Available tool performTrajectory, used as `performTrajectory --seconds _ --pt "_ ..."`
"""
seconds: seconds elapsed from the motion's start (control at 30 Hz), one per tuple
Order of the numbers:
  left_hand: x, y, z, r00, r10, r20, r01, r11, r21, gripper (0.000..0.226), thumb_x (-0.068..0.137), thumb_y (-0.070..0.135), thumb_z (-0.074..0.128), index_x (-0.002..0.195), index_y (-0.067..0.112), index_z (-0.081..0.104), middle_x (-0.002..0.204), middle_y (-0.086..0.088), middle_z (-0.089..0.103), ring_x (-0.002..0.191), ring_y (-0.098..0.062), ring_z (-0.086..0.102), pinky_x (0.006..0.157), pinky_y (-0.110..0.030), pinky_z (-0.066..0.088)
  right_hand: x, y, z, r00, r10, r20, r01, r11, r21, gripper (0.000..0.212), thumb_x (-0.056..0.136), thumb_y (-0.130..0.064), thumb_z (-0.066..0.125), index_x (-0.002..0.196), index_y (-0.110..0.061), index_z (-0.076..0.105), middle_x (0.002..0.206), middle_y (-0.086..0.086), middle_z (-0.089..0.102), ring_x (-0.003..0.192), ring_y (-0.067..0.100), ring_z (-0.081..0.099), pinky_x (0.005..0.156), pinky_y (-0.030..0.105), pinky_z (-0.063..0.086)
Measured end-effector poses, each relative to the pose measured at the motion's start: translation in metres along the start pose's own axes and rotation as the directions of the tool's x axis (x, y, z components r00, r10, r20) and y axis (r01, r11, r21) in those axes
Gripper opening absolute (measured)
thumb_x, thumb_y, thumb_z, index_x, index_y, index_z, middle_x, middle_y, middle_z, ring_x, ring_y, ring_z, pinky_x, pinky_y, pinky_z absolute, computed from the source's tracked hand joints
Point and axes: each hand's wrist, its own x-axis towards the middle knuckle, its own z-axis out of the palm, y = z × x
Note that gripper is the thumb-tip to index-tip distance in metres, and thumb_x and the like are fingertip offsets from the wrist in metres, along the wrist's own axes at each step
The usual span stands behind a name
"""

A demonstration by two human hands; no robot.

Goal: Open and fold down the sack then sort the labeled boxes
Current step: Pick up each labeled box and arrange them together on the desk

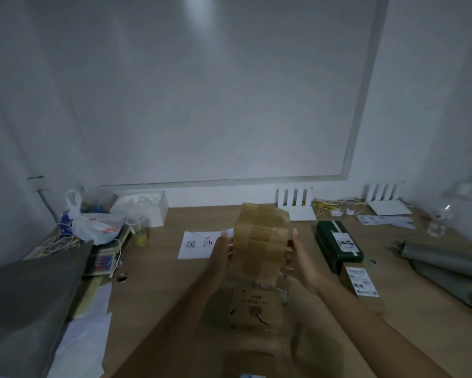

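Observation:
I hold a tape-wrapped brown cardboard box point(260, 241) up over the middle of the wooden table point(158, 290). My left hand point(221, 255) grips its left side and my right hand point(300, 257) grips its right side, fingers curled onto the box. Below it lies another brown box point(254, 306) with a printed label. A dark green labeled box point(338, 244) sits to the right, with a brown labeled box point(361, 282) just in front of it. A grey sack point(445, 266) lies folded at the far right, and more grey sack material point(24, 309) lies at the left.
A white paper sign point(195, 245) with characters lies behind my left hand. A scale point(103, 260), plastic bags point(95, 222) and a white box point(147, 207) crowd the back left. White racks point(294, 203), cables point(333, 207) and a bottle point(438, 221) stand along the back right.

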Motion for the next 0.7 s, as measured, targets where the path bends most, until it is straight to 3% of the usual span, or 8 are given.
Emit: performTrajectory --seconds 0.1,0.17,0.27,0.33,0.4,0.53,0.63,0.7 --pt "-0.007 0.003 0.013 1.0 -0.017 -0.021 0.016 0.999 -0.034 0.044 0.098 0.049 0.034 0.077 0.017 0.056 0.077 -0.005 0.063 0.071 -0.017 0.061 0.059 -0.024 0.053 -0.008 -0.01 -0.017 1.0 0.015 0.018 -0.016 0.999 0.043 0.065 0.095 -0.063 0.019 0.133 -0.019 0.049 0.123 0.007 0.059 0.113 0.025 0.055 0.104 0.049 0.04" --pt "-0.009 0.007 0.018 0.998 -0.049 -0.039 0.048 0.998 -0.029 0.049 0.095 0.053 0.036 0.076 0.014 0.058 0.08 -0.008 0.063 0.073 -0.019 0.061 0.071 -0.031 0.05 -0.012 -0.016 -0.023 1.0 -0.005 0.017 0.004 0.999 0.055 0.065 0.095 -0.063 0.02 0.133 -0.02 0.051 0.119 0.005 0.06 0.108 0.021 0.057 0.104 0.047 0.04" --pt "-0.014 0.017 0.024 0.996 -0.087 -0.004 0.087 0.996 -0.01 0.062 0.097 0.053 0.032 0.11 0.001 0.063 0.102 -0.012 0.065 0.1 -0.03 0.062 0.092 -0.043 0.05 -0.013 -0.021 -0.033 0.999 0.022 0.039 -0.023 0.999 0.028 0.069 0.09 -0.069 0.019 0.129 -0.023 0.053 0.111 0.0 0.063 0.101 0.015 0.058 0.096 0.043 0.042" --pt "-0.02 0.019 0.024 0.996 -0.078 0.051 0.078 0.997 -0.005 0.057 0.096 0.055 0.032 0.115 0.01 0.061 0.103 -0.008 0.067 0.098 -0.026 0.064 0.081 -0.038 0.056 -0.012 -0.021 -0.038 0.997 0.06 0.047 -0.061 0.998 0.029 0.076 0.087 -0.073 0.022 0.122 -0.017 0.059 0.116 0.01 0.065 0.107 0.025 0.059 0.095 0.044 0.042" --pt "-0.023 0.018 0.023 0.995 -0.056 0.088 0.057 0.998 -0.001 0.048 0.095 0.055 0.032 0.106 0.02 0.062 0.094 -0.002 0.067 0.087 -0.019 0.064 0.059 -0.027 0.058 -0.012 -0.023 -0.041 0.992 0.104 0.071 -0.105 0.994 0.017 0.089 0.084 -0.077 0.025 0.123 -0.003 0.057 0.123 0.025 0.061 0.114 0.037 0.057 0.091 0.042 0.043" --pt "-0.028 0.021 0.021 0.991 -0.047 0.124 0.042 0.998 0.038 0.052 0.096 0.056 0.03 0.114 0.02 0.063 0.095 0.001 0.067 0.086 -0.015 0.063 0.052 -0.02 0.056 -0.012 -0.027 -0.045 0.985 0.157 0.076 -0.162 0.984 0.076 0.094 0.075 -0.083 0.033 0.111 -0.001 0.059 0.07 0.008 0.06 0.068 0.023 0.055 0.072 0.034 0.045" --pt "-0.027 0.022 0.018 0.986 -0.047 0.159 0.037 0.997 0.063 0.056 0.096 0.056 0.029 0.118 0.017 0.062 0.104 -0.003 0.069 0.094 -0.018 0.064 0.06 -0.023 0.057 -0.005 -0.026 -0.05 0.984 0.167 0.065 -0.172 0.982 0.08 0.112 0.063 -0.087 0.051 0.127 0.005 0.052 0.108 0.022 0.065 0.1 0.038 0.062 0.089 0.048 0.05" --pt "-0.027 0.024 0.016 0.983 -0.059 0.175 0.046 0.996 0.075 0.058 0.095 0.058 0.029 0.116 0.017 0.065 0.103 -0.002 0.071 0.099 -0.02 0.065 0.077 -0.032 0.055 -0.008 -0.028 -0.049 0.986 0.146 0.082 -0.154 0.984 0.09 0.086 0.079 -0.074 0.047 0.121 -0.001 0.059 0.117 0.016 0.065 0.11 0.035 0.06 0.095 0.051 0.048"
